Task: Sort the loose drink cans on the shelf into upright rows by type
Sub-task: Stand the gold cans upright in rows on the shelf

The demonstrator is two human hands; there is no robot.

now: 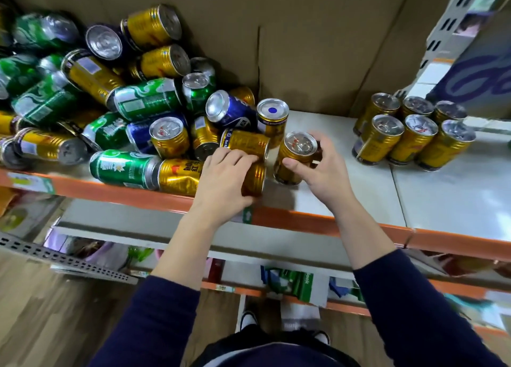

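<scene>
Cans in green, blue and gold point(110, 104) lay heaped across the left end of the shelf point(414, 201), and six gold cans point(412, 134) stood in two upright rows near its right end. By the front edge I saw my left hand point(224, 178) curled round a toppled gold can point(254, 178) lying against the heap, while my right hand point(320, 170), just beside it, gripped an upright gold can point(293, 156) standing on the shelf.

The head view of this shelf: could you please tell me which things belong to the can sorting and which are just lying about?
Job: heap of loose green, gold and blue metal cans; lying gold can; held upright gold can; six upright gold cans; white shelf board.
Lying about: brown cardboard backing; lower-shelf packets.
</scene>
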